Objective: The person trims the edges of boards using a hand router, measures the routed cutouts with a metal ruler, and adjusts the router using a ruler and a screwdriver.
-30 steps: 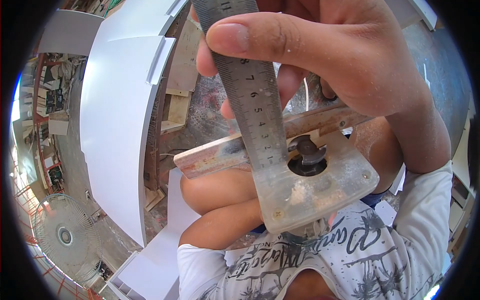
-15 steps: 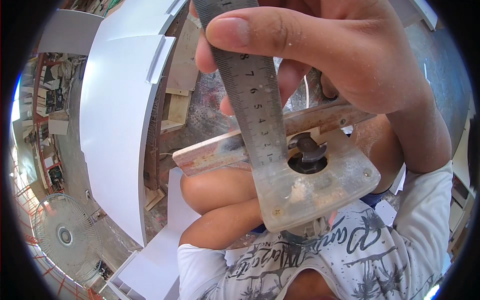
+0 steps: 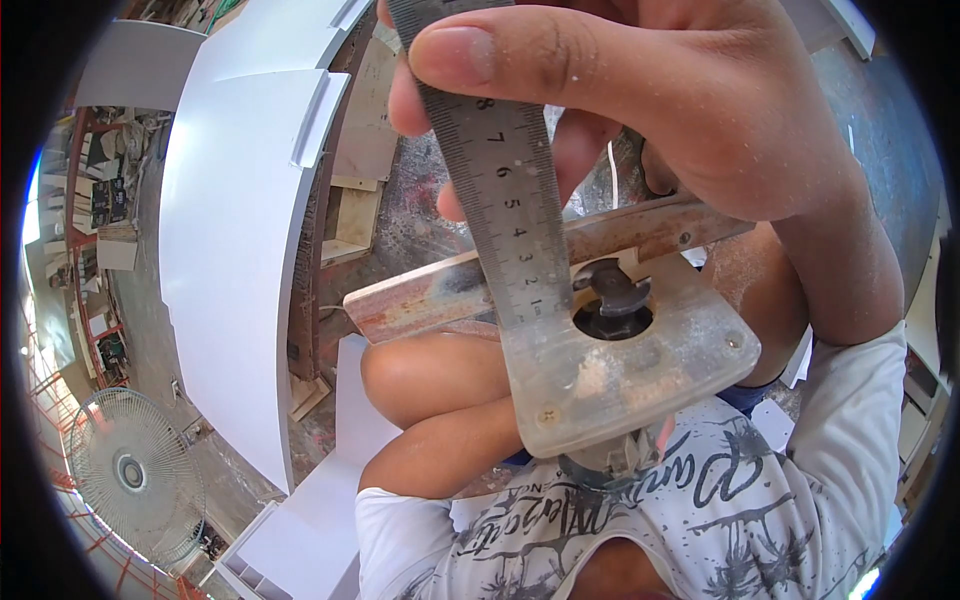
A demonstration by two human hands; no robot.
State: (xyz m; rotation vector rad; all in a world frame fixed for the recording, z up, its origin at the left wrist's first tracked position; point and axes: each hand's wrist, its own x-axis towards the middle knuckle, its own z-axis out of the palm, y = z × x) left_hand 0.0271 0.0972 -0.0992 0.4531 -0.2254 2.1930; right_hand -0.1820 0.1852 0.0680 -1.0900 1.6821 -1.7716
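My right hand (image 3: 660, 90) pinches a steel ruler (image 3: 505, 190), thumb in front and fingers behind. The ruler's lower end rests at the clear plate (image 3: 640, 385) of a trimming tool, left of its round opening. A dark cutter bit (image 3: 615, 290) stands up through that opening. A worn wooden strip (image 3: 420, 300) lies across the plate's far edge, behind the ruler. The tool's body (image 3: 610, 460) shows under the plate. My left forearm reaches behind the plate from the left; the plate and tool hide my left hand's fingers.
A long white panel (image 3: 230, 250) stretches down the left side. A standing fan (image 3: 130, 470) is at the lower left, near a white box-like piece (image 3: 300, 530). A wooden frame (image 3: 350, 225) lies on the dusty floor beyond my knees. Shelves with clutter (image 3: 105, 200) stand far left.
The plate, bit and wooden strip have shifted slightly upward in view. My right hand has moved up slightly, still gripping the ruler.
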